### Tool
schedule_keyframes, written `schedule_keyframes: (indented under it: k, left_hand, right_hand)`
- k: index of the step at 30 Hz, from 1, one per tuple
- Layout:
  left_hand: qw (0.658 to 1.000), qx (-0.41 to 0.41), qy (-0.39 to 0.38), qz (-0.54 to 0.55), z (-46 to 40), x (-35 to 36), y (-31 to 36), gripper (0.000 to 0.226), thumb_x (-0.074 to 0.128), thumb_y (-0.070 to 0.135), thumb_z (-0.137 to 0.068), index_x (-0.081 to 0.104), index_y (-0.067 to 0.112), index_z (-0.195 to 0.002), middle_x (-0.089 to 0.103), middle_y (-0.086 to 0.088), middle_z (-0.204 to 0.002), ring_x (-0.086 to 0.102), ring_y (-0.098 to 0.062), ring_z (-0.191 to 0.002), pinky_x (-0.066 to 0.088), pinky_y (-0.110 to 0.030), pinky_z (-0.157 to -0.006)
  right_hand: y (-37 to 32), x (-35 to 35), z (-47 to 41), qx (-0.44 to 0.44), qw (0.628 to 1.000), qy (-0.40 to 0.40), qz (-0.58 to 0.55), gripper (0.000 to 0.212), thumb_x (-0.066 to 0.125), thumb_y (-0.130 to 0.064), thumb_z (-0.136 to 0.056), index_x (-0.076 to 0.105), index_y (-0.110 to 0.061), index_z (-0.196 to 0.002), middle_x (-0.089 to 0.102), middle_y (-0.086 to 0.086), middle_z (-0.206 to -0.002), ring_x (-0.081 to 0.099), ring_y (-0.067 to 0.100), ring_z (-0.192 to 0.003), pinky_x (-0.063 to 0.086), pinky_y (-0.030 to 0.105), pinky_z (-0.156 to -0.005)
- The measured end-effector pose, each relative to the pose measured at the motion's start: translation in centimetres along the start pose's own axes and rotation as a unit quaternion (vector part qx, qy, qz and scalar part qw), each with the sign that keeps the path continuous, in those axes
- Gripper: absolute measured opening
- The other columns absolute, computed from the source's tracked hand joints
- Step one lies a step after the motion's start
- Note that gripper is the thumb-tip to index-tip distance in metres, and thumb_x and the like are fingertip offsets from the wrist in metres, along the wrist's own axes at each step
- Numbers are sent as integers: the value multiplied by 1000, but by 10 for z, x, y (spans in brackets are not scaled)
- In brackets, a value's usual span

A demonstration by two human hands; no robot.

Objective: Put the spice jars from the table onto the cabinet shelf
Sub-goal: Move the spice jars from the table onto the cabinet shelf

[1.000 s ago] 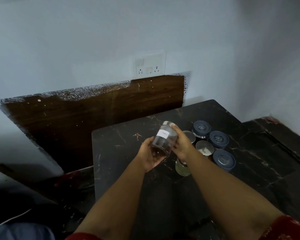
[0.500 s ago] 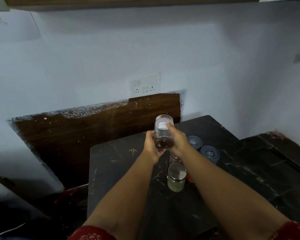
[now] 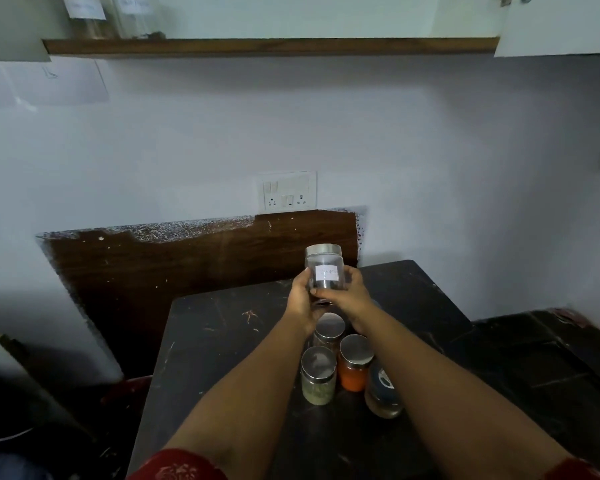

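jar (image 3: 324, 271) higher now, below shelf (image 3: 271, 46)

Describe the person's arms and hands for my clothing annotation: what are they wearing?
Both forearms are bare from the upper arm down. The left sleeve is short, dark red with a faint lighter printed pattern; the right sleeve matches it. No gloves, watch or bangles show on the left hand or right hand; rings cannot be made out on the fingers.

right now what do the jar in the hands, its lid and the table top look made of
Held jar: clear glass or hard plastic, since you can see through it; I cannot tell which. It carries a white paper label.
Its lid: silvery with a dull sheen, probably brushed metal.
Table top: dark and polished with pale veins, likely marble or similar stone.
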State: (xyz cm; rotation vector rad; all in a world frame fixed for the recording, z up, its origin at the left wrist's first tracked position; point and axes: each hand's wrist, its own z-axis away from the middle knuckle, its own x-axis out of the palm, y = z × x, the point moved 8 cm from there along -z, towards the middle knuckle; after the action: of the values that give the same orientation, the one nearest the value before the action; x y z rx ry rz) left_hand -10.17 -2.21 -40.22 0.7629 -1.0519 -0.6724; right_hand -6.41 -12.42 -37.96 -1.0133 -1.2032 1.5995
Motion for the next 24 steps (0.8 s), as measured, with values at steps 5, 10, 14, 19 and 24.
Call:
schedule_keyframes:
  k: [5,10,14,19,24]
  left_hand:
    - [999,19,11,-45,15,4,4,44,39,43,-101,62,12,-124,70,-14,-112,65,-25,-104,54,-36,-84]
    - [994,52,50,-76,22,-5,26,43,41,41,-100,60,12,-126,70,-13,-111,66,-24,-101,52,-32,-77]
    - [981,118,97,-116,21,-10,76,45,43,44,-98,51,15,-132,67,-13,-117,66,-23,-103,53,-29,-69]
    - [959,218,126,-133,28,-4,175,49,44,48,-95,53,14,-129,66,-11,-119,66,-22,-105,56,-33,-79]
    - [916,342,130,-164,59,37,323,37,40,39,-101,53,11,-121,65,-9,-112,63,-16,-97,51,-24,-73]
  right_hand:
    - [1,-7,3,-13,1000,4,27,92,89,-24,-65,32,-28,-138,52,8,-138,50,28,-126,45,42,-101]
    - [-26,5,4,-65,993,-19,97,88,90,-30,-61,40,-24,-133,57,3,-128,55,20,-114,49,35,-93]
    - [-74,25,2,-123,985,-19,120,87,89,-33,-62,41,-23,-134,54,1,-127,55,18,-114,46,28,-85]
    - [-174,61,-1,-232,962,-16,141,89,87,-36,-65,39,-23,-139,53,1,-130,56,20,-116,50,34,-95]
    - [-315,83,7,-359,925,8,126,91,84,-47,-65,39,-20,-140,56,0,-126,60,20,-110,52,34,-94]
